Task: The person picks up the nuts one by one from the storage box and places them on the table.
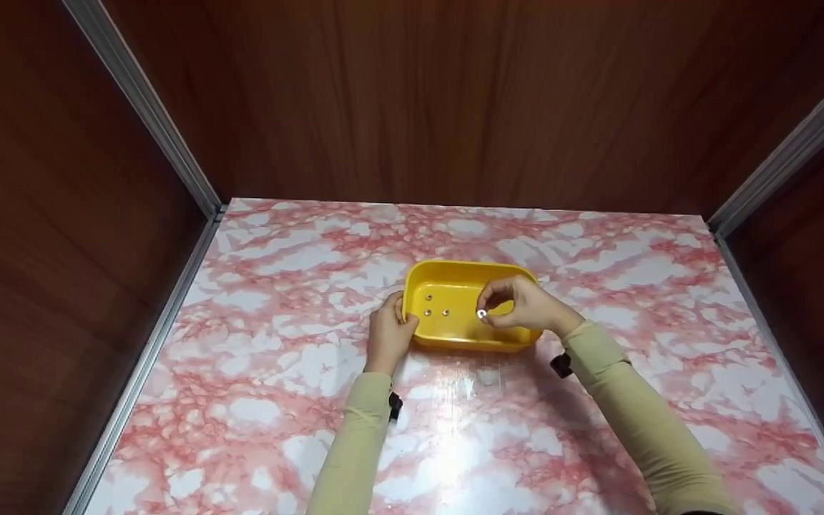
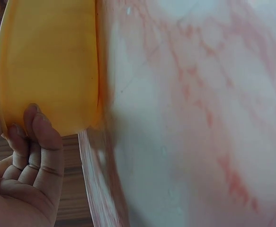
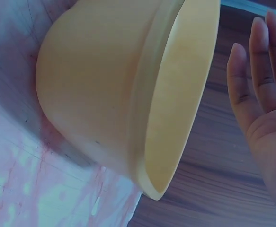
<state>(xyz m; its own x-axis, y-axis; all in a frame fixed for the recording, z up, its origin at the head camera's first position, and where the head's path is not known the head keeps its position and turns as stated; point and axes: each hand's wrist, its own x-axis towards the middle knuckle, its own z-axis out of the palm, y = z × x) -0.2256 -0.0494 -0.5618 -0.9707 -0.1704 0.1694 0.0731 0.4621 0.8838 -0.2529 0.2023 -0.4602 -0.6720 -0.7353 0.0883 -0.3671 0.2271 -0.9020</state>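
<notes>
Two yellow-green fabric sleeves (image 1: pixel 651 429), cut off below, cross a red-and-white marbled tabletop (image 1: pixel 262 357). The left hand (image 1: pixel 389 332) pinches the left rim of a rounded yellow plastic tub (image 1: pixel 462 271). The right hand (image 1: pixel 528 304) pinches a small, round silvery piece (image 1: pixel 482 314) over it, partly blocking my view of the tub's right end. Three shiny bits (image 1: pixel 445 312) lie inside, leftward, too tiny to identify. Beyond stands a brown wood-grain wall (image 1: pixel 419 100).
</notes>
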